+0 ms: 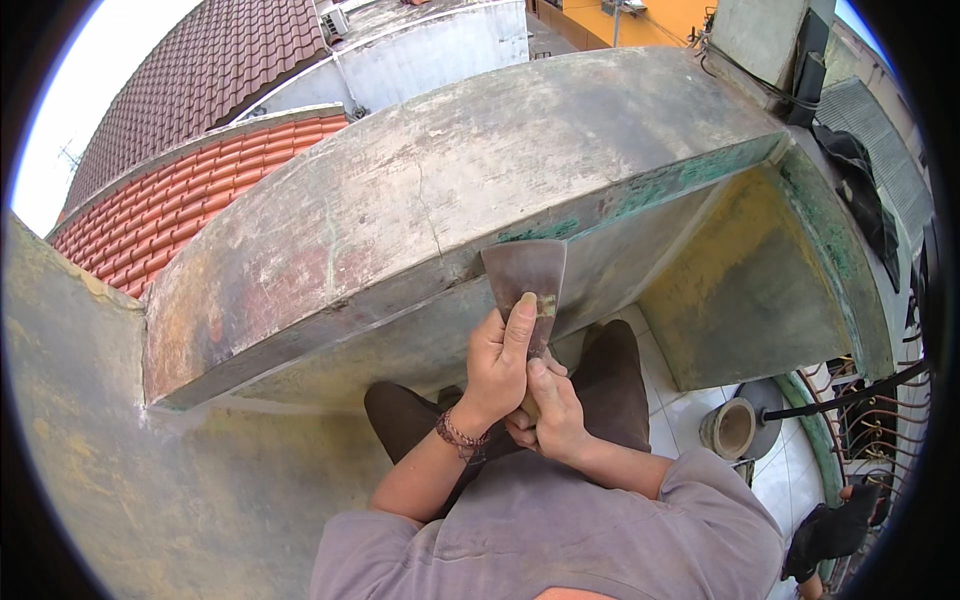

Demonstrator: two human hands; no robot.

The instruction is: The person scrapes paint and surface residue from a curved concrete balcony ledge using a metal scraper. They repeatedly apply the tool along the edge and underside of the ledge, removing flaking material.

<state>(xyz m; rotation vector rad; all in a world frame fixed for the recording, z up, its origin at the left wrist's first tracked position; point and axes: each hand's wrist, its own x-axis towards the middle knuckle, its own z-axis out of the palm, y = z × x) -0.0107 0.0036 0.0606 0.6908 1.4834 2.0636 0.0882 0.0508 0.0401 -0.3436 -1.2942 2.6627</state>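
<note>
Scraper (525,278) at frame centre, blade edge against ledge (450,190) rim. Left hand (497,365) gripping handle, forefinger pressed along blade; right hand (552,408) clasped below. Green paint (690,170) remaining right; left mostly bare.

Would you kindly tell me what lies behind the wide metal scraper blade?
Behind the wide metal scraper blade is the weathered concrete parapet's side face, just below its top edge. The patch directly under the blade is covered.

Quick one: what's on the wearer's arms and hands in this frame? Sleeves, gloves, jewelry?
No gloves. Left hand and right hand are both bare, forearms uncovered. Short grey-mauve T-shirt sleeves end near the elbows. A dark beaded bracelet circles the left wrist.
</note>
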